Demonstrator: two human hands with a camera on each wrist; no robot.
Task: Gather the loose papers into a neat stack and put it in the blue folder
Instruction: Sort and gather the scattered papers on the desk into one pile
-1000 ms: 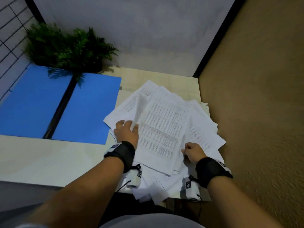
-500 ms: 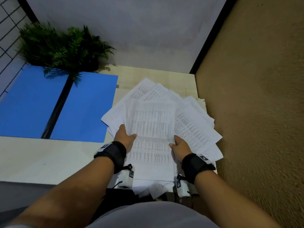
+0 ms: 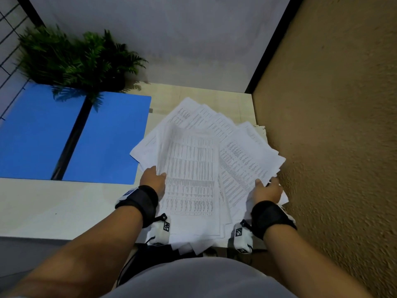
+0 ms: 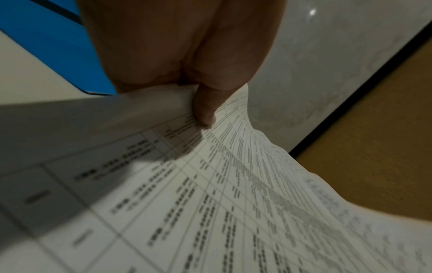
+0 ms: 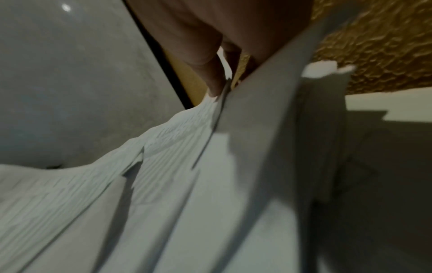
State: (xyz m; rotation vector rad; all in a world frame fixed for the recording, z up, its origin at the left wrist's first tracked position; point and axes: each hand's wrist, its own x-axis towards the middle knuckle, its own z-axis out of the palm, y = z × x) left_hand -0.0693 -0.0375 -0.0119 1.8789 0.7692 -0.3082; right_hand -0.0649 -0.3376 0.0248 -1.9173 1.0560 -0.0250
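A fanned pile of printed white papers [image 3: 193,168] lies on the right part of the pale table [image 3: 53,205], some sheets hanging over its near edge. My left hand [image 3: 153,178] grips the pile's left edge, its thumb on top of a sheet of tables [image 4: 233,203]. My right hand [image 3: 266,190] holds the pile's right edge, thumb on top and fingers under the sheets [image 5: 163,184]. The blue folder [image 3: 107,136] lies open and flat on the table to the left of the papers.
A green fern-like plant [image 3: 75,59] stands at the back left, its fronds over the folder's far edge. A rough tan wall [image 3: 333,125] runs close along the table's right side. A wire grid [image 3: 8,39] stands at the far left.
My right hand has moved from the middle of the pile out to its right edge. My left hand has kept its hold on the left edge, and the top sheet has turned straighter.
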